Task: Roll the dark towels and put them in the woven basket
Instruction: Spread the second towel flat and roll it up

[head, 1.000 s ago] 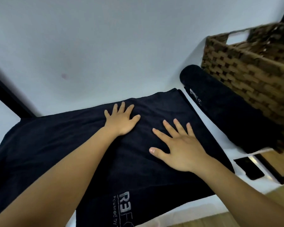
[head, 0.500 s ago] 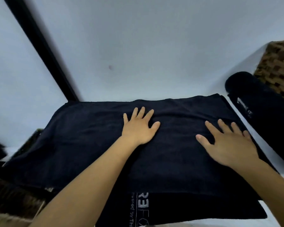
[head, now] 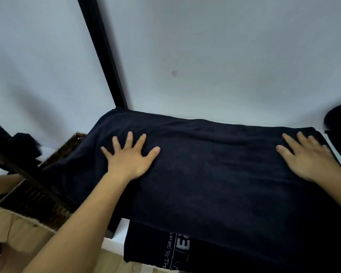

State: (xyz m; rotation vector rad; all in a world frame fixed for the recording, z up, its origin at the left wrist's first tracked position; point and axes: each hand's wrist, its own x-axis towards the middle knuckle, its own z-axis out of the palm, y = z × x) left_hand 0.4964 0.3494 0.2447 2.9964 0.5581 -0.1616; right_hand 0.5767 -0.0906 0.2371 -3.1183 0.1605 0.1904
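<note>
Pale, plain backdrop (head: 224, 56) fills the upper view, split on the left by a slanting black post (head: 101, 52) that runs down to the far corner of the work.

At the far left lie dark, blurred shapes I cannot identify. Just right of them a brown woven edge (head: 67, 146) pokes out from under the cloth. Whether it belongs to the task's basket I cannot tell.

A dark towel (head: 215, 178) is spread wide across the white tabletop (head: 119, 226), which shows only as a small strip near the front. The towel's left end droops over the woven edge, so that side looks poorly supported.

The left hand (head: 128, 162) lies palm down on the left part of the towel, fingers straight and fanned wide, gripping nothing. It seems to be pinning and flattening the cloth, probably so that the layers sit smooth before a roll is started.

At the front a lower layer sticks out from under the top one and carries pale printed lettering (head: 182, 247), which suggests the towel is folded over on itself.

The right hand (head: 311, 162) rests flat near the right end, fingers straight and slightly apart, likewise pressing and not pinching. With the hands well apart, the cloth between them is held taut.

At the right border a rolled towel (head: 340, 129) lies just beside the flat one, not yet in any basket that is visible. I judge the task to be in its middle, with this towel's roll not begun.
</note>
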